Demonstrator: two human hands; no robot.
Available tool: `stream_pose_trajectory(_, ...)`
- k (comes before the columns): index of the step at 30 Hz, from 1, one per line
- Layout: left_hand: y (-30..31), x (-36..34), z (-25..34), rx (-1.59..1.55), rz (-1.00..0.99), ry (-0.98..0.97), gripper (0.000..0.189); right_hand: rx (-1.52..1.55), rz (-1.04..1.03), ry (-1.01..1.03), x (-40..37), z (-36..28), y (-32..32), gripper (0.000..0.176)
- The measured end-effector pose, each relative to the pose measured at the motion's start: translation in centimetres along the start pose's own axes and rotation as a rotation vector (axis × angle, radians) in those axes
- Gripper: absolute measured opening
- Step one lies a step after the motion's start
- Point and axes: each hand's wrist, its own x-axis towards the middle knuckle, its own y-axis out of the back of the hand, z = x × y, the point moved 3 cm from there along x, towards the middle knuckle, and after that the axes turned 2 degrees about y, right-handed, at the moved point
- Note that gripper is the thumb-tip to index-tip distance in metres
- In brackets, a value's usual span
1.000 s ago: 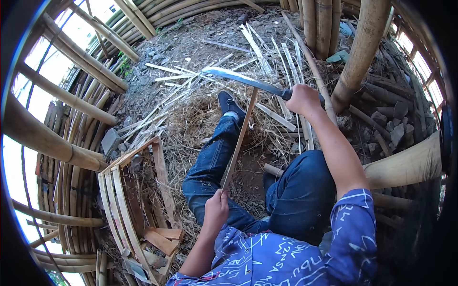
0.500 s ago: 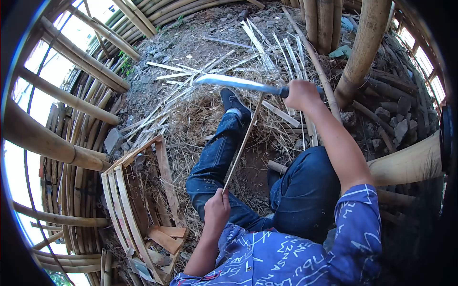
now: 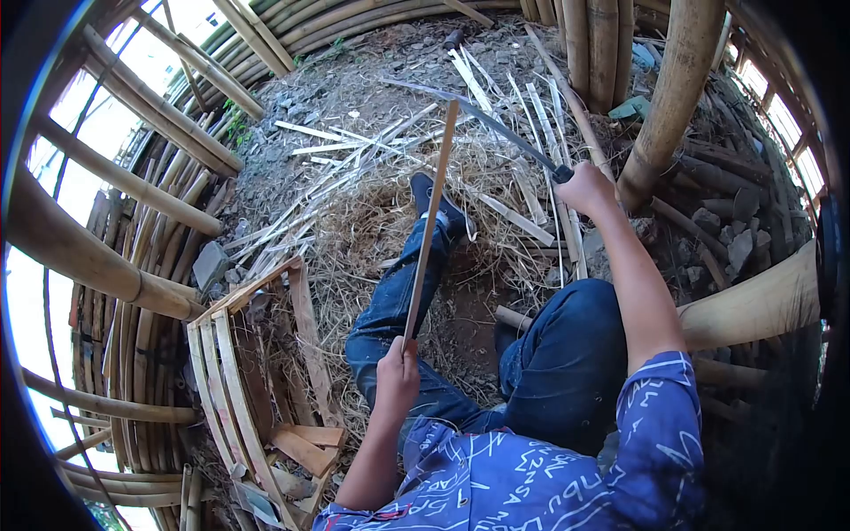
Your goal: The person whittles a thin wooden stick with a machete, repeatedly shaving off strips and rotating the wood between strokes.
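L hand (image 3: 397,372) is fisted round the near end of the strip (image 3: 429,221), low in view, well below the shoe (image 3: 450,212). The strip runs up from that fist, crosses just over the shoe's left edge and ends well above it. R hand (image 3: 586,186) is closed on the knife (image 3: 505,137) handle, right of the shoe & a bit higher. The blade slants up-left from there and crosses the strip's far tip. It prob. touches the tip, but the view is too small to be sure.

Vs 0.5 s ago:
- The strip stands steeper & shows longer. Its tip then stopped right of the shoe, under the blade. Now it reaches well past the shoe.
- The blade lay approx level just above the shoe. Now it's tilted, w/ the point far above the shoe.
- R hand has gone right & slightly down, away from the shoe.
- L hand has kept its grip & sits a little higher.

Pale slivers (image 3: 354,155) lie scattered up-left of the shoe. Dry shavings (image 3: 363,239) are heaped around it. A slat frame (image 3: 252,354) lies down-left of it. The thick post (image 3: 668,97) stands up-right of it, just past R hand.
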Motion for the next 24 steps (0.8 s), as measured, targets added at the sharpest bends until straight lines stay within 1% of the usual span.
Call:
stream_pose_trajectory(4, -0.9, 0.6, -0.4, 0.014, -0.035, -0.007, 0.021, 0.101, 0.053, 0.061, 0.8, -0.5, -0.9, 0.038)
stream_pose_trajectory(6, -1.3, 0.8, -0.5, -0.023, -0.030, -0.018, 0.022, 0.212, 0.099, 0.096, 0.7, -1.2, -0.8, 0.040)
stream_pose_trajectory(7, -1.4, 0.9, -0.5, -0.061, -0.024, -0.029, 0.024, 0.211, 0.097, 0.096, 0.5, -1.5, -0.7, 0.040)
stream_pose_trajectory(8, -1.6, 1.1, -0.8, -0.061, -0.024, -0.025, 0.024, 0.320, 0.054, 0.146, 0.2, -2.0, -0.6, 0.039)
stream_pose_trajectory(9, -2.0, 1.3, -1.3, -0.163, -0.075, 0.014, 0.029, 0.430, 0.010, 0.196, 0.0, -2.3, -0.6, 0.038)
stream_pose_trajectory(10, -2.2, 1.5, -1.7, -0.266, -0.125, 0.053, 0.035, 0.428, 0.005, 0.197, 0.2, -2.3, -1.0, 0.038)
stream_pose_trajectory(11, -2.1, 1.8, -1.9, -0.266, -0.123, 0.060, 0.035, 0.503, -0.013, 0.203, 0.6, -2.4, -1.6, 0.037)
stream_pose_trajectory(13, -2.0, 2.5, -1.6, -0.393, -0.262, 0.017, 0.037, 0.622, -0.029, 0.229, 0.4, -3.2, -1.9, 0.034)
stream_pose_trajectory(14, -1.9, 2.9, -1.5, -0.391, -0.256, 0.022, 0.037, 0.624, -0.035, 0.233, 0.1, -3.5, -1.9, 0.034)
stream_pose_trajectory(16, -1.8, 3.4, -1.5, -0.525, -0.360, 0.192, 0.034, 0.605, -0.052, 0.315, -1.2, -4.7, -0.8, 0.033)
stream_pose_trajectory(17, -2.4, 3.9, -2.2, -0.545, -0.337, 0.156, 0.037, 0.577, 0.020, 0.409, -1.9, -5.4, -0.4, 0.031)
stream_pose_trajectory(18, -2.4, 4.2, -2.4, -0.544, -0.337, 0.157, 0.037, 0.577, 0.019, 0.408, -2.0, -5.7, -0.5, 0.031)
stream_pose_trajectory(20, -2.7, 4.6, -2.7, -0.619, -0.418, 0.267, 0.036, 0.539, 0.006, 0.526, -2.5, -6.6, -0.7, 0.031)
stream_pose_trajectory(22, -2.8, 4.8, -2.2, -0.653, -0.432, 0.305, 0.037, 0.489, -0.017, 0.538, -3.5, -7.4, -0.7, 0.028)
stream_pose_trajectory(24, -3.0, 4.9, -1.8, -0.686, -0.443, 0.345, 0.037, 0.405, -0.028, 0.669, -4.7, -8.5, -1.1, 0.024)
